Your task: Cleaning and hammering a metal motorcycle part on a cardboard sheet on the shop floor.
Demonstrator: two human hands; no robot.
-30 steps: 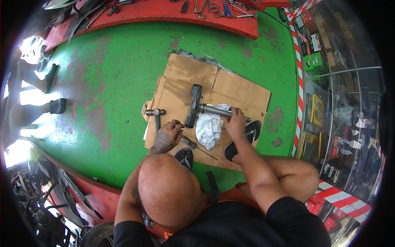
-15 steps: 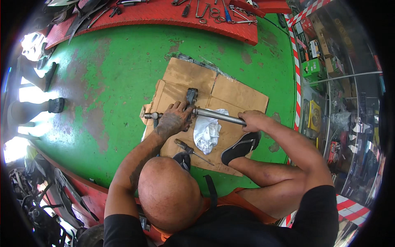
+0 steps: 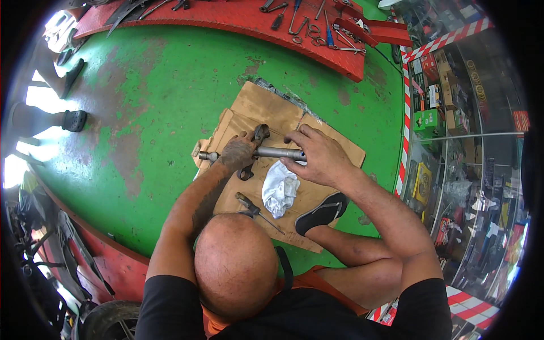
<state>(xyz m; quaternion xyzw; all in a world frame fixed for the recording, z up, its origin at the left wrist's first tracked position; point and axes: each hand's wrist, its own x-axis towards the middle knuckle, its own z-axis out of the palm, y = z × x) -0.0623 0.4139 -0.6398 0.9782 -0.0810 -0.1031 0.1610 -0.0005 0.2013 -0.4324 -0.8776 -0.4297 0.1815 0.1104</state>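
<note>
My left hand (image 3: 238, 152) is wrapped over a silver metal tube (image 3: 279, 152), beside a dark bracket with rounded ends (image 3: 261, 134) that sticks out above and below the hand. The tube's narrower, capped end (image 3: 208, 156) emerges left of my wrist. At the tube's right end, my right hand (image 3: 324, 154) has its fingers and thumb spread apart on either side, not wrapped round it. Below the tube a crumpled white cloth (image 3: 280, 190) lies on a stained cardboard sheet (image 3: 272, 107). A screwdriver-like tool (image 3: 256, 211) rests nearer my head.
A red metal platform (image 3: 226, 18) bearing wrenches and screwdrivers (image 3: 317, 28) runs along the far side. On the right, red-and-white tape (image 3: 406, 124) edges a glass display case (image 3: 453, 158). Another person's legs (image 3: 45, 118) are at left. My sandalled foot (image 3: 323, 214) presses on the cardboard.
My right hand has let go of the tube and opened, shifting leftward and away from me. Less of the tube's right part now shows. My left hand keeps its place on it.
</note>
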